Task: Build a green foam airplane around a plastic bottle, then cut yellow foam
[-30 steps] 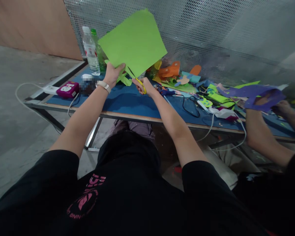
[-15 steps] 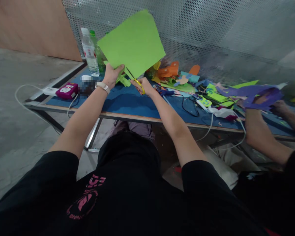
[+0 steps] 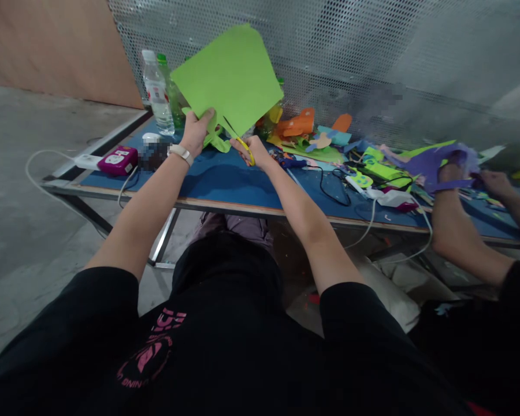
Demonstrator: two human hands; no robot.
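Observation:
A large sheet of green paper (image 3: 229, 72) is held up over the table, tilted, its lower left edge pinched by my left hand (image 3: 196, 134) with the thumb on top. My right hand (image 3: 251, 151) grips yellow-handled scissors (image 3: 245, 144), whose dark blades point up and left at the sheet's lower edge. Between my hands, a cut green strip (image 3: 219, 141) hangs below the sheet near the tabletop. My left wrist wears a pale band (image 3: 182, 152).
On the blue table (image 3: 234, 188) stand a clear water bottle (image 3: 158, 95) and a green bottle (image 3: 173, 95) at left. A magenta power strip (image 3: 119, 160) sits near the left edge. Coloured paper scraps (image 3: 320, 138) and a glue gun (image 3: 292, 160) lie right. A co-worker's hands hold purple paper (image 3: 433, 167).
The green sheet has dipped slightly and its right corner has shifted left. My hands stay almost in place. At right, the co-worker's purple paper has moved left and changed shape.

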